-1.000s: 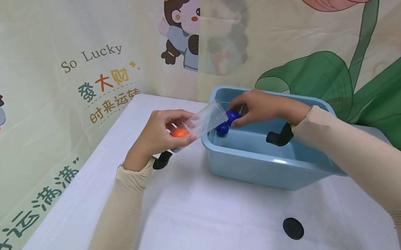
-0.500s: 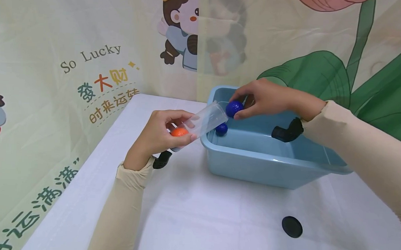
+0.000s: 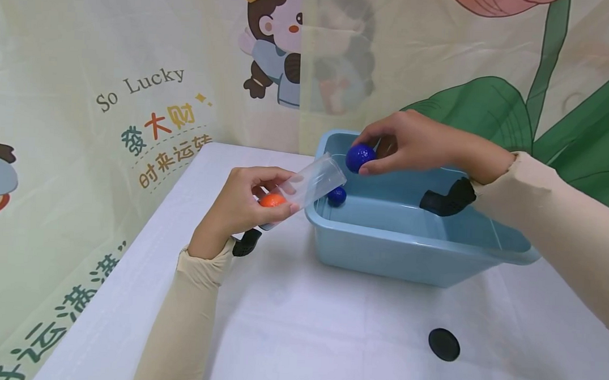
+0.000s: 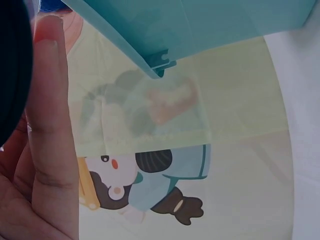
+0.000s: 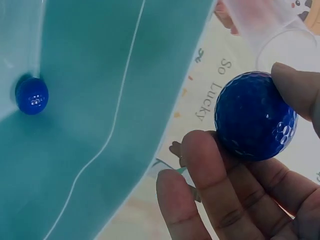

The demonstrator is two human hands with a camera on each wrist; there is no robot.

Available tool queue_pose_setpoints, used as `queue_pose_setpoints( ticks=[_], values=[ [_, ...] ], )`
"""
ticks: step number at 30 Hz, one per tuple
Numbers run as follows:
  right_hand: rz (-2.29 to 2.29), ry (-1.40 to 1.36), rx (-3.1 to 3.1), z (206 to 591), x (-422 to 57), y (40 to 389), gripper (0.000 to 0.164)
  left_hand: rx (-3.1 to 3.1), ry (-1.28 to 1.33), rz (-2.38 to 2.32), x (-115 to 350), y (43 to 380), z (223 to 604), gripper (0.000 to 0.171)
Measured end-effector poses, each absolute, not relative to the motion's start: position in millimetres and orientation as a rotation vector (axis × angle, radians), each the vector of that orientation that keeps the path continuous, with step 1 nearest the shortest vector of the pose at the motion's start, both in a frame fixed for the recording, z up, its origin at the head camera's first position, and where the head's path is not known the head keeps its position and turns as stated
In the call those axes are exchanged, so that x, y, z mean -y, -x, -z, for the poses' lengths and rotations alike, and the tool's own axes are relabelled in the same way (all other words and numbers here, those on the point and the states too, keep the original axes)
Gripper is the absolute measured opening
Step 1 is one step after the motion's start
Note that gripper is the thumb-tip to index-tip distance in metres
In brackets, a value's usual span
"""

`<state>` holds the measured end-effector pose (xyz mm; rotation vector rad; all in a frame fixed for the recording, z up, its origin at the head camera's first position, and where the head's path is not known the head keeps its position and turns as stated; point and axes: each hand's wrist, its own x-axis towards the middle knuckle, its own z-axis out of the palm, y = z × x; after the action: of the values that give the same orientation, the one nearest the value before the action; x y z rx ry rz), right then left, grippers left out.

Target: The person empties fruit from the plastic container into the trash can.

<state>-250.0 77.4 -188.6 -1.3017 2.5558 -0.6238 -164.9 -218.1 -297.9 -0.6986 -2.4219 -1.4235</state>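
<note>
Near the head frame's centre, your right hand (image 3: 421, 141) pinched a blue ball (image 3: 360, 158) just upper right of the clear tube (image 3: 316, 180) your left hand (image 3: 239, 201) gripped, its long axis slanting ballward.

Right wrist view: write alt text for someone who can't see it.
Fingers hold a dimpled blue ball up close, at right. Another blue ball lies in a blue tub at left; part of a clear cup shows at top right.
</note>
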Motion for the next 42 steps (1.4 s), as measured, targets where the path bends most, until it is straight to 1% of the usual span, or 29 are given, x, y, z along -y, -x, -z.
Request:
queue_pose_setpoints(
  ticks=[11, 20, 38, 42],
  values=[
    [0.683, 1.362, -2.519, 184, -77, 249, 0.034, 2.421, 0.703, 1.434, 217, 165, 298, 0.036],
    [0.721, 1.405, -2.447, 183, -70, 241, 0.041, 2.414, 0.718, 1.433, 216, 165, 298, 0.037],
    [0.724, 1.450, -2.381, 184, -63, 238, 0.040, 2.391, 0.750, 1.414, 213, 165, 296, 0.037],
    [0.702, 1.427, -2.391, 185, -65, 240, 0.043, 2.398, 0.739, 1.409, 214, 165, 295, 0.036]
  ],
)
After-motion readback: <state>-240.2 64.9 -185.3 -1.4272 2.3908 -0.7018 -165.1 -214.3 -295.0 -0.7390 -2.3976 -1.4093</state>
